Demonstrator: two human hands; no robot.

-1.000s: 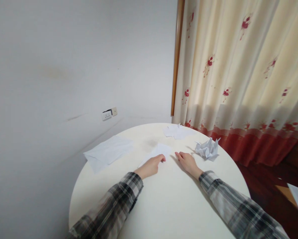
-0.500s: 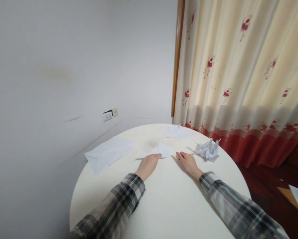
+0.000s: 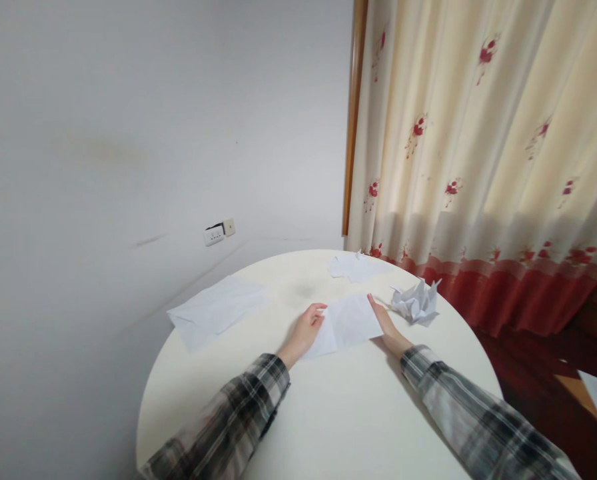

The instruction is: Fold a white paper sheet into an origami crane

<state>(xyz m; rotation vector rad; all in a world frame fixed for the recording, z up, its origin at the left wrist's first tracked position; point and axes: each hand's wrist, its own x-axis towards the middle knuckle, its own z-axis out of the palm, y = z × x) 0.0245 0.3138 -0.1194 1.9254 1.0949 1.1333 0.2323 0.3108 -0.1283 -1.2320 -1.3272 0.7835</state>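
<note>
A white sheet of paper [image 3: 353, 323] with a crease down it lies spread between my two hands, low over the table. My left hand [image 3: 306, 333] is at its left part, with bent fingers and the thumb against the paper. My right hand [image 3: 387, 328] holds the right edge, its fingers running along that side and partly hidden by the sheet. Just right of my right hand sits a cluster of folded white paper pieces with pointed tips [image 3: 417, 303].
The round white table [image 3: 348, 420] stands near a wall with a socket [image 3: 214, 235]. Flat white sheets [image 3: 223, 307] lie at its left edge, and more paper [image 3: 356, 266] lies at the far side. A floral curtain [image 3: 478, 167] hangs behind on the right.
The paper, earlier folded to a smaller shape under my left hand, is now opened out wider and nearer. My right hand has turned and come to its right edge.
</note>
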